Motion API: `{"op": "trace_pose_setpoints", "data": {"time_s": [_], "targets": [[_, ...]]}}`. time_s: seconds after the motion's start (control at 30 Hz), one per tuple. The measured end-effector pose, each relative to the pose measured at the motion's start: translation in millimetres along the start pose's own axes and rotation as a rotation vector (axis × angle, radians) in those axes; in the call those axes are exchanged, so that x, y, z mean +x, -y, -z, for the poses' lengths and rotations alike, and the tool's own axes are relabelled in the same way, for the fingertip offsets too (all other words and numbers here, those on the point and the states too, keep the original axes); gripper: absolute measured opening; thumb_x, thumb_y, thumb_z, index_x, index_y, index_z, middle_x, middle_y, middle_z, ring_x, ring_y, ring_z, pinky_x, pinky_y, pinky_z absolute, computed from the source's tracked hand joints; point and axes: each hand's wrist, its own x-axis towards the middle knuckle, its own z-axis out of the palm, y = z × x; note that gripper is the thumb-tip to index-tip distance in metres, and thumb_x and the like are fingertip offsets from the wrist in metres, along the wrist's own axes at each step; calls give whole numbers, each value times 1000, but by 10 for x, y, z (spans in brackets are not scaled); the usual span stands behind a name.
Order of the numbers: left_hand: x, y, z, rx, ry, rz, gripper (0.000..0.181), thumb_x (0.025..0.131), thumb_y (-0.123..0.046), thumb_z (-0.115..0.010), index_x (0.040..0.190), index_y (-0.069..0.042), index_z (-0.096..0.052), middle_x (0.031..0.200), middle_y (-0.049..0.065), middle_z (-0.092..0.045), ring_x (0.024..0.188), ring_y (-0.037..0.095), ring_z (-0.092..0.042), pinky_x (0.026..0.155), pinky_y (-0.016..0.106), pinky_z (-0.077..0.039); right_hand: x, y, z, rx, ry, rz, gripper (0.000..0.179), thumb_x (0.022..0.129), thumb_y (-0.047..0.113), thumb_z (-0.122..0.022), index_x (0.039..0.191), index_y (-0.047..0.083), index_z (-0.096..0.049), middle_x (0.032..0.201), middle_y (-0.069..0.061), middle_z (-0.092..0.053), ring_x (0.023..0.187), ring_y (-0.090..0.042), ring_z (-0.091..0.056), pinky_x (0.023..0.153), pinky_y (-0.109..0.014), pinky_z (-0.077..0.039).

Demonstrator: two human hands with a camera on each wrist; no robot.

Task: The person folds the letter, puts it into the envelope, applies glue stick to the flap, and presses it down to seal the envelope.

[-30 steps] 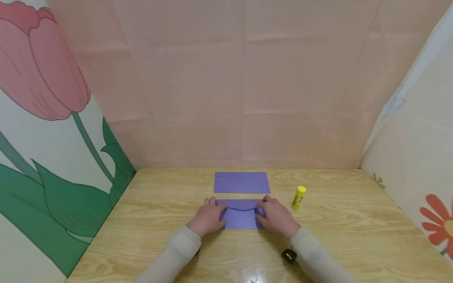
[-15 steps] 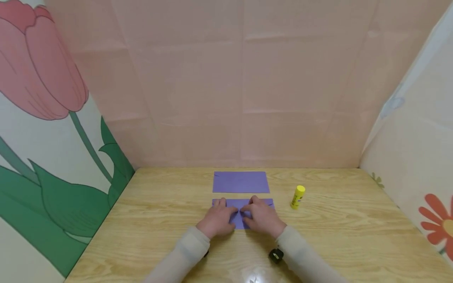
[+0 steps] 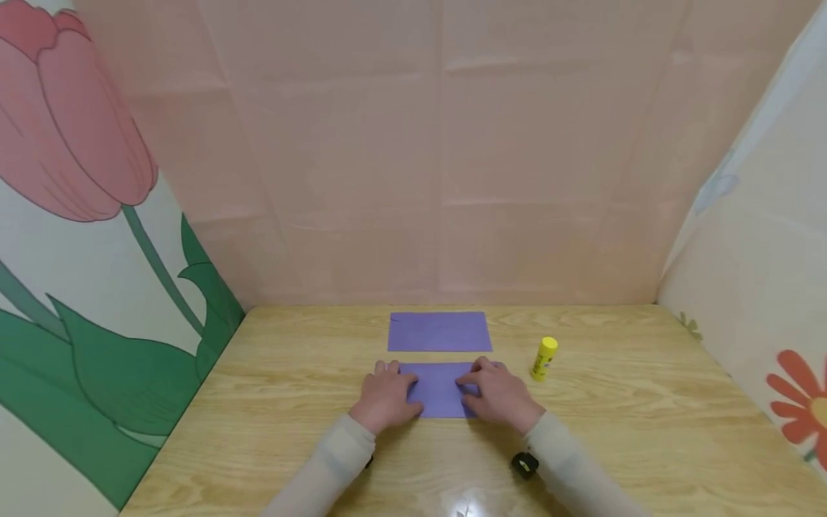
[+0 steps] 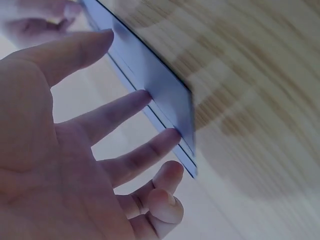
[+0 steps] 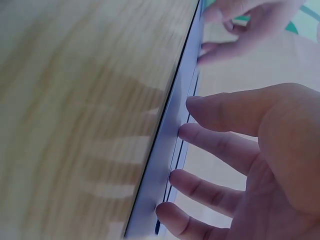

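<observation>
A purple paper envelope [image 3: 441, 393] lies flat on the wooden table in front of me, its long side across. My left hand [image 3: 385, 399] rests on its left end, thumb and fingers spread; in the left wrist view two fingertips touch the paper near its far edge. On the right end lies my right hand [image 3: 500, 398], with several fingertips on the paper in the right wrist view. Between the hands the envelope's upper face looks smooth, with no flap edge showing. Both ends are partly hidden under the hands.
Behind it, a second purple envelope [image 3: 439, 332] lies flat, parallel to the first. A yellow glue stick [image 3: 544, 359] stands upright to the right. Flower-printed and pink sheets wall in the wooden table [image 3: 310, 345] at the back and sides.
My hands have drawn in to the envelope's middle, then spread apart toward its ends. The dark flap edge that showed across it earlier no longer shows.
</observation>
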Motion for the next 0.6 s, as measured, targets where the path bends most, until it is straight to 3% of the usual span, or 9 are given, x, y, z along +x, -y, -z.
{"op": "trace_pose_setpoints", "data": {"time_s": [0.27, 0.4, 0.6], "targets": [[-30, 177, 35, -43, -3, 37, 47, 85, -36, -75, 126, -13, -69, 114, 9, -57, 93, 26, -41, 71, 40, -40, -39, -143, 95, -60, 9, -64, 33, 88, 27, -75, 119, 16, -74, 118, -9, -61, 90, -29, -55, 62, -39, -48], [-36, 212, 9, -60, 1, 8, 47, 85, -35, -75, 125, -10, -69, 111, 9, -56, 92, 24, -40, 70, 38, -40, -56, -148, 85, -91, -20, -69, 33, 86, 26, -75, 116, 14, -75, 115, -12, -62, 90, -32, -56, 63, -43, -51], [-12, 206, -8, -86, 3, -69, 47, 83, -28, -74, 127, -12, -68, 115, 9, -55, 94, 23, -41, 71, 34, -41, -52, -73, 21, -163, -105, -16, 27, 81, 19, -76, 106, 10, -77, 96, -12, -63, 78, -29, -55, 55, -43, -50]]}}
